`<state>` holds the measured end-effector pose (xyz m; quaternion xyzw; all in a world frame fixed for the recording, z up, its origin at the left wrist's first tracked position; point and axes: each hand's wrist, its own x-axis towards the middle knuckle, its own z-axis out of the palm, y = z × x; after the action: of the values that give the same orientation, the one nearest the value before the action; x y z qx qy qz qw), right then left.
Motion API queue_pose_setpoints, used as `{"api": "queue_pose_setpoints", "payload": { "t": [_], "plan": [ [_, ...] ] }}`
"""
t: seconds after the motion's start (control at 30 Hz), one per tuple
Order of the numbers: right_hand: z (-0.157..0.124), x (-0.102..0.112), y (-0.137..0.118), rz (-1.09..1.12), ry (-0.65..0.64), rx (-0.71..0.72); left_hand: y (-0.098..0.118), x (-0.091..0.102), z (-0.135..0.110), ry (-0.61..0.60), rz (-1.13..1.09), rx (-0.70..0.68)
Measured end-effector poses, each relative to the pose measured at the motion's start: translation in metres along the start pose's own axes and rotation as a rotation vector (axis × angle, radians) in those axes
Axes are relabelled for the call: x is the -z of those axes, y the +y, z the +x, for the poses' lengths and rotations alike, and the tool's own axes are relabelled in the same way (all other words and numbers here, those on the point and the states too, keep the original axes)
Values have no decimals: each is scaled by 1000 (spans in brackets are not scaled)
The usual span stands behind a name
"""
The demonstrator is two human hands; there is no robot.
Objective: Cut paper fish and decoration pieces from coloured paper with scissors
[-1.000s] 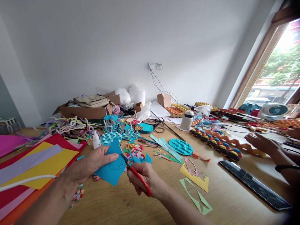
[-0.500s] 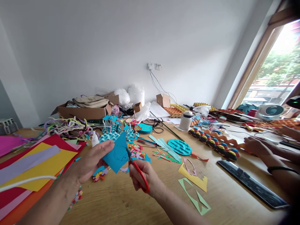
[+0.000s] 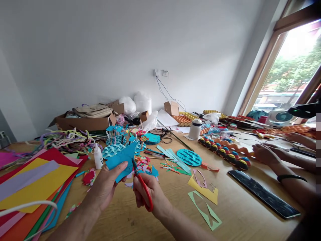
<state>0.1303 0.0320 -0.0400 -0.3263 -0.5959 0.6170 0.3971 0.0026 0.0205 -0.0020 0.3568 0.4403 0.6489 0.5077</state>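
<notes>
At the near edge of the wooden table (image 3: 238, 214), the left hand (image 3: 106, 185) pinches a blue paper piece (image 3: 122, 160) between thumb and fingers, holding it up above the tabletop. The right hand (image 3: 150, 195) is closed through the red handles of the scissors (image 3: 142, 185), whose blades meet the paper's right edge. A glue bottle (image 3: 98, 157) stands just left of the paper, beside a stack of coloured sheets (image 3: 37, 184). Far right, another person's hand (image 3: 263, 154) rests near a paper chain (image 3: 225, 150); a black ruler (image 3: 263, 194) lies nearer.
</notes>
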Motion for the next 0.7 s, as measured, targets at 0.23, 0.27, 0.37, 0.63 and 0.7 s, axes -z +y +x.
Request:
{"api": "queue_pose_setpoints", "payload": {
  "t": [0.23, 0.27, 0.37, 0.63, 0.7],
  "plan": [
    [-2, 8, -9, -12, -133, -34, 13, -2, -3, -5, 76, -61],
    [-2, 9, -11, -7, -163, -36, 14, -2, -3, 8, 78, -64],
    [-5, 10, -15, -24, -212, -28, 18, 1, 1, 39, 111, -60],
    [-6, 12, -18, -62, -207, -12, 26, 4, 0, -5, 187, -17],
    [-5, 12, -18, -89, -182, -31, 27, 3, -2, -20, 177, 7]
  ]
}}
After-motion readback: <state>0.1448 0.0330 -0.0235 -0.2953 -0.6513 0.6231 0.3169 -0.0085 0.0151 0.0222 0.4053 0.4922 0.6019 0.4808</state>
